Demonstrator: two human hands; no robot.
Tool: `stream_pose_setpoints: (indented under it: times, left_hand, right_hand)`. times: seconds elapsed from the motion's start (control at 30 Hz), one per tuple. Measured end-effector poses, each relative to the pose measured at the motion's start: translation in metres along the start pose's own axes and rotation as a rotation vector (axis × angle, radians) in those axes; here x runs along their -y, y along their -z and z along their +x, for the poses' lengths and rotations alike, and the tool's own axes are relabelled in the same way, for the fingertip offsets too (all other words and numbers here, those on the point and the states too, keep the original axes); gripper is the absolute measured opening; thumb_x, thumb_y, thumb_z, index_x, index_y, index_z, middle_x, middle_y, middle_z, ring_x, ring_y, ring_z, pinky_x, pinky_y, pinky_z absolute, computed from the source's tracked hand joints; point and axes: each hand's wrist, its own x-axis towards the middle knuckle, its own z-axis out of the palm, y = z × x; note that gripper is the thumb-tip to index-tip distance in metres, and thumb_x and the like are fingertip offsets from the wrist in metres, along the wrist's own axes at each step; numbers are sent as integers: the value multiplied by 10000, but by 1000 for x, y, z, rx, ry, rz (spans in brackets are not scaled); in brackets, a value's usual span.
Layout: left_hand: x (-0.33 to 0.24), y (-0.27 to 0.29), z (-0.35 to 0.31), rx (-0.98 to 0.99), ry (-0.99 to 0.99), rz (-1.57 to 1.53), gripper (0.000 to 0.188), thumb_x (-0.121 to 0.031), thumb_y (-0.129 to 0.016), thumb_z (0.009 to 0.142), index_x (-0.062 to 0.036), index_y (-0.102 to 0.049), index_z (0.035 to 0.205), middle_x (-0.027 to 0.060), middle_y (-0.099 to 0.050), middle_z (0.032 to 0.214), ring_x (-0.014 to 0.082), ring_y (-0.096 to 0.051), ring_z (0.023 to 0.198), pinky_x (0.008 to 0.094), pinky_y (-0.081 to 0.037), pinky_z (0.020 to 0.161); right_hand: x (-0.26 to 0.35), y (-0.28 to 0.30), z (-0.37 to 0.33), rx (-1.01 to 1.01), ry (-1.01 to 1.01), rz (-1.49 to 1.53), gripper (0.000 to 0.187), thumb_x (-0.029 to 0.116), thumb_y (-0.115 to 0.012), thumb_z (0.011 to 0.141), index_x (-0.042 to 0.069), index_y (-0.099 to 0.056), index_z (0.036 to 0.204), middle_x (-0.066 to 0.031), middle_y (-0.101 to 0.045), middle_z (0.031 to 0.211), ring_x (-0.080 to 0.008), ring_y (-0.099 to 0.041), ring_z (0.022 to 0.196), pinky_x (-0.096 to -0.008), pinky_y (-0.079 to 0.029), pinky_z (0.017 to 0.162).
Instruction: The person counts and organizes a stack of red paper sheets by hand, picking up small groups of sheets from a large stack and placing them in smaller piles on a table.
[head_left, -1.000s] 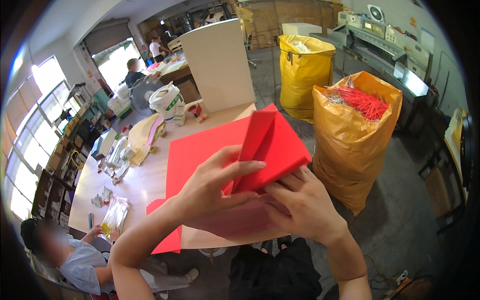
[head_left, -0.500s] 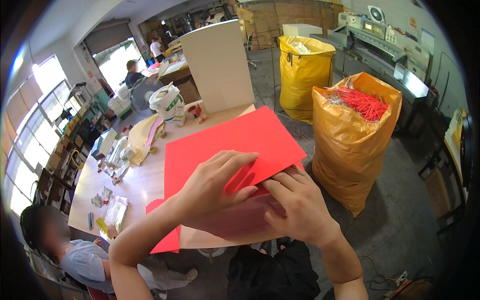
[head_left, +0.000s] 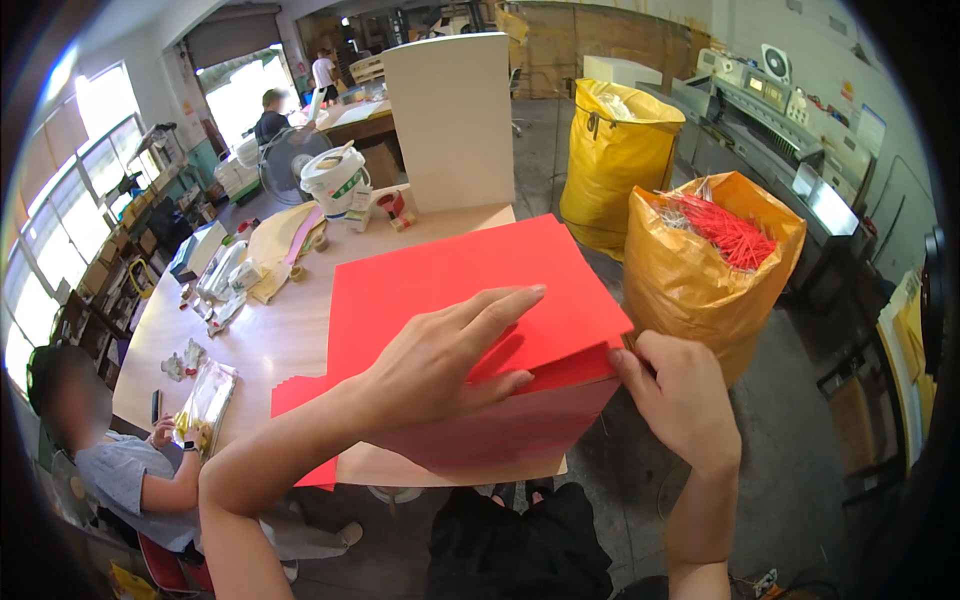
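Note:
A tall stack of red sheets (head_left: pixel 450 262), paper or thin card, stands at the table's near edge. Its top sheet or sheets rise a little along the near right edge, leaving a narrow gap. My left hand (head_left: pixel 440 352) lies over the top, fingers stretched out, thumb apart near the front edge. At the stack's right corner is my right hand (head_left: pixel 690 400), its fingers curled and the thumb against the edge just below the raised corner. Whatever is between those fingertips is hidden. More red sheets (head_left: pixel 300 394) lie fanned out left of the stack.
A co-worker (head_left: pixel 130 470) sits at the left, hands on a clear plastic packet (head_left: pixel 212 392). Behind the stack stand a white bucket (head_left: pixel 335 185) and a tall pale board (head_left: pixel 450 120). To the right, an orange sack (head_left: pixel 690 290) holds red paper strips, with a yellow sack (head_left: pixel 620 165) beyond.
My right hand has moved right, from the front edge under the top sheet to the stack's right corner, and its fingers have curled. My left hand stays on top. The co-worker's hands now show.

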Motion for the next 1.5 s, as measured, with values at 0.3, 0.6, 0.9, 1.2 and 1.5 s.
stream_pose_setpoints:
  times: [0.3,0.6,0.9,1.2,1.5]
  left_hand:
    - [8,5,-3,16,-70,-65,514,59,-694,940,-177,-729,1395,223,-496,1632,378,-733,1241,460,-625,1007]
    - [3,9,-3,5,-47,-124,463,-223,-917,860,-172,-740,1285,189,-531,1567,354,-718,1249,472,-626,999]
    - [8,7,-4,-24,-34,-198,516,-183,-972,803,-162,-760,1272,178,-588,1511,367,-699,1290,477,-617,1048]
    - [8,9,-3,-3,-28,-214,563,-84,-959,791,-138,-754,1313,193,-568,1540,374,-693,1304,490,-602,1081]
    - [5,5,-1,-23,-47,-97,426,-51,-717,962,-177,-739,1368,220,-522,1606,382,-721,1249,487,-613,1021]
  right_hand:
    - [20,-29,27,-209,-99,832,430,224,-738,1054,16,-487,775,-73,-529,632,-126,-544,566,-360,-408,526]
    - [27,-24,34,-62,-345,1290,432,250,-674,1088,110,-518,710,18,-538,627,-61,-529,548,-241,-395,500]
    - [16,-25,35,3,-307,1321,421,289,-679,1082,117,-556,718,1,-601,640,-79,-593,551,-233,-392,486]
    - [9,-22,33,13,-255,1298,442,336,-672,1107,100,-600,741,4,-606,632,-66,-591,556,-225,-396,488]
    - [17,-25,38,-51,-259,1247,393,217,-672,1094,78,-584,738,14,-587,640,-46,-559,559,-214,-396,494]
